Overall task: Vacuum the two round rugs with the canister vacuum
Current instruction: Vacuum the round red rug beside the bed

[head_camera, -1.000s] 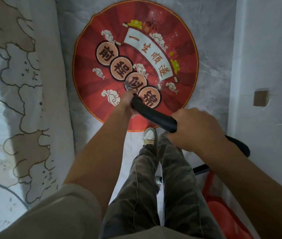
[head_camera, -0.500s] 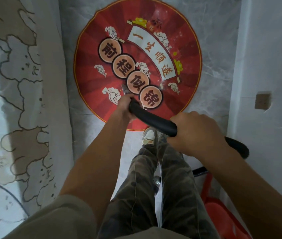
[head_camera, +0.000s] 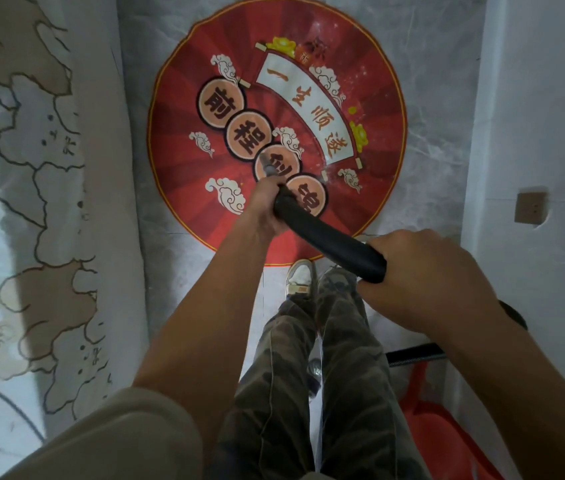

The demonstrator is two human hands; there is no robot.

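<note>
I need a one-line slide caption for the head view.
The left hand and right hand grip the black vacuum wand over a round red rug.

The round rug point(head_camera: 184, 140) is coloured red, with darker red rays spread across it and a thin yellow line run round its rim. Four peach discs ringed in black are printed on it with dark brown characters, beside a white scroll lettered in orange, white clouds and yellow ornaments. The floor point(head_camera: 430, 188) is veined in grey and white like marble. Along the floor's left edge a pale fabric cover point(head_camera: 14, 168) is patterned with beige patches outlined in dark brown. The vacuum wand point(head_camera: 329, 240) is black. The trousers point(head_camera: 343, 341) are camouflaged in olive and brown; the shoe point(head_camera: 300, 277) is coloured white and tan.
</note>
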